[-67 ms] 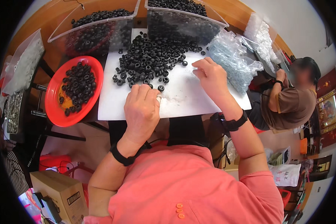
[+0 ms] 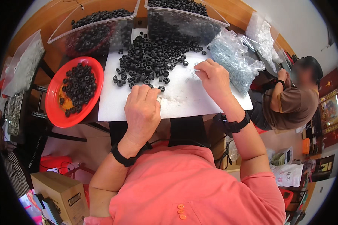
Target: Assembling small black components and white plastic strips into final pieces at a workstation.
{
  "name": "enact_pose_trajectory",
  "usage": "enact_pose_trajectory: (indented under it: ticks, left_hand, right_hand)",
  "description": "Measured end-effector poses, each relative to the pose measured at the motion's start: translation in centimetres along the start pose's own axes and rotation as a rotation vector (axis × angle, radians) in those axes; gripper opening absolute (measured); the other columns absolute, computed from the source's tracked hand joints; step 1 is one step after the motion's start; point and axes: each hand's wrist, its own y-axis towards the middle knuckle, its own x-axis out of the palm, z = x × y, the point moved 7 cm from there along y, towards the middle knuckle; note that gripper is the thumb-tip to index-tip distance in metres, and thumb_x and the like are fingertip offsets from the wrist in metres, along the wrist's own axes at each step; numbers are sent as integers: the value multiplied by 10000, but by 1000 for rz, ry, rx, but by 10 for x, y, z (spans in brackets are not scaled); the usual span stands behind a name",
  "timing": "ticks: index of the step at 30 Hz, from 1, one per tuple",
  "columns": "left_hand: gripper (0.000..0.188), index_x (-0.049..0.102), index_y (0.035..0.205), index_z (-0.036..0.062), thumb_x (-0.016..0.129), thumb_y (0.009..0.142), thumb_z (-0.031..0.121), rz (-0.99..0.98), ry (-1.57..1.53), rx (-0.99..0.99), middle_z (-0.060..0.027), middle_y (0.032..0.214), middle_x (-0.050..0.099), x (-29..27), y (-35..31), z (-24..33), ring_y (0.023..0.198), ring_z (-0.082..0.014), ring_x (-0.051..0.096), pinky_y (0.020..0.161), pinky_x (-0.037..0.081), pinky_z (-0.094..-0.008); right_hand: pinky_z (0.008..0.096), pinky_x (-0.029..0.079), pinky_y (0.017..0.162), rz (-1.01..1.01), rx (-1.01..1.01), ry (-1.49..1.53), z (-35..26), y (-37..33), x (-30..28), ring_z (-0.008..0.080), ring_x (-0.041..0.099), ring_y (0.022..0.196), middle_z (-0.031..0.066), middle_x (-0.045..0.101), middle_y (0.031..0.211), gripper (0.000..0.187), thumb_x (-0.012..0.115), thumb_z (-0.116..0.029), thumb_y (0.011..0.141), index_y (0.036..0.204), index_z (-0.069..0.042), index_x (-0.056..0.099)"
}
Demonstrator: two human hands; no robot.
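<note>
A heap of small black ring-shaped parts (image 2: pixel 148 62) lies loose on the white board (image 2: pixel 187 103) in front of me. My left hand (image 2: pixel 142 108) rests at the near side of this heap, fingers curled down and closed. Something small and whitish shows by its fingertips, but what they hold is hidden. To the right, my right hand (image 2: pixel 215 78) is over the board with thumb and forefinger pinched together. Anything in that pinch is too small to name. Tiny pieces are scattered on the board just left of it. One black ring (image 2: pixel 161 89) lies just beyond my left fingers.
A red plate (image 2: pixel 97 84) of black rings stands left of the board. Two clear bins, a left one (image 2: pixel 97 35) and a right one (image 2: pixel 184 26), hold more rings behind. A clear bag (image 2: pixel 234 62) of small greyish pieces lies right. Another person (image 2: pixel 294 93) sits at far right.
My right hand has shifted slightly toward me. My left hand and the black rings look nearly the same.
</note>
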Motion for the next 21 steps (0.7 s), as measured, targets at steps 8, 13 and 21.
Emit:
enact_pose_trajectory:
  ticks: [8,13,21]
  left_hand:
    - [277,645,917,11,614,672,-114,-19,-5,13,-103,868,591,0,0,1,810,-300,550,684,465,-403]
    - [251,652,917,20,633,695,-95,-19,7,-5,-97,869,588,2,-1,0,815,-297,537,684,460,-405]
    - [231,651,924,28,665,707,-52,-37,43,16,-91,880,558,-1,4,4,835,-291,525,697,462,-404]
  right_hand:
    - [377,462,778,-67,-231,-217,-20,-6,14,239,615,887,15,630,872,101,700,-69,786,870,-122,719]
    - [400,410,782,-101,-373,-253,-35,-10,16,263,575,909,64,608,891,102,624,-51,737,806,-95,686]
    - [407,421,783,-40,-388,-200,-46,-17,6,286,586,891,94,609,877,109,624,-48,734,842,-52,612]
